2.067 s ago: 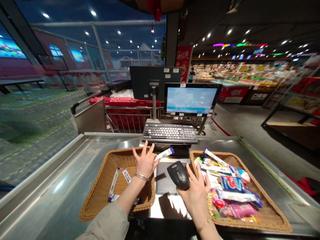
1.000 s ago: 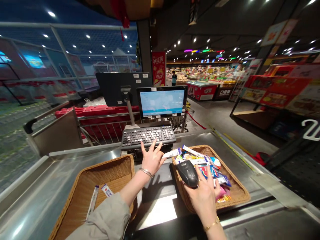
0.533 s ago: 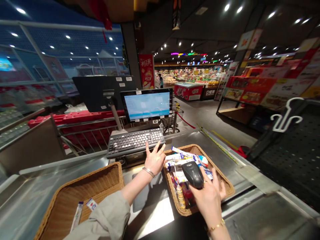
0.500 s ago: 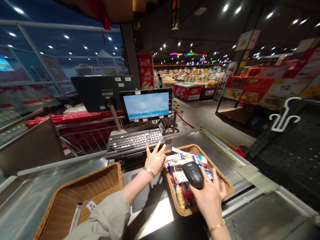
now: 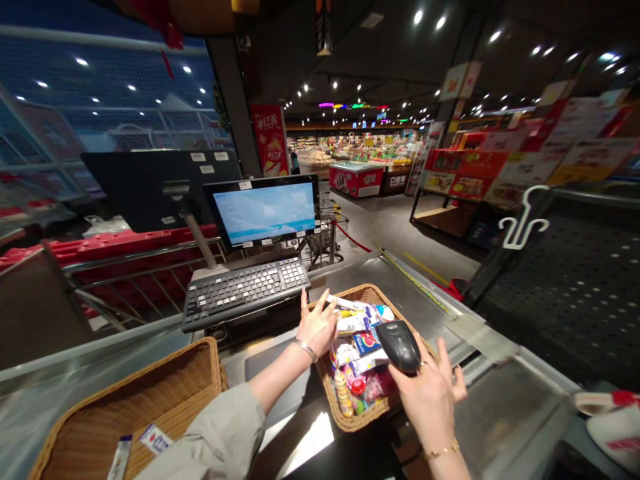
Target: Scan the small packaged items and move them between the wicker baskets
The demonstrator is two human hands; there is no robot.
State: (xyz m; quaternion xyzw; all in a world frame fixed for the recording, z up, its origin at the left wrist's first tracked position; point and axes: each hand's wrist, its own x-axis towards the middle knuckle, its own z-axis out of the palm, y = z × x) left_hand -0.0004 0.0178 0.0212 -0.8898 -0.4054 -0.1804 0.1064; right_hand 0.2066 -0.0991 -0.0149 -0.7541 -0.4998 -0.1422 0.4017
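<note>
My right hand (image 5: pixel 430 393) grips a black handheld barcode scanner (image 5: pixel 399 347), held above the right edge of a wicker basket (image 5: pixel 326 380). That basket is heaped with colourful snack packets (image 5: pixel 357 353), including white stick packets and a blue-and-red packet. My left hand (image 5: pixel 317 327) sits with fingers spread at the basket's near side, its palm against the packets. A second wicker basket (image 5: pixel 175 367) lies at lower left, partly hidden by my sleeve (image 5: pixel 225 427). Two white stick packets (image 5: pixel 155 439) lie in it.
A black keyboard (image 5: pixel 245 293) and a lit monitor (image 5: pixel 263 212) stand beyond the baskets on a steel checkout counter (image 5: pixel 500 407). A black perforated panel (image 5: pixel 565 293) with a white hook rises at right. Store aisles and a freezer (image 5: pixel 356 180) lie behind.
The view has swung right. My left hand has moved onto the packets in the right basket, and my right hand with the scanner now sits further right, over that basket's edge.
</note>
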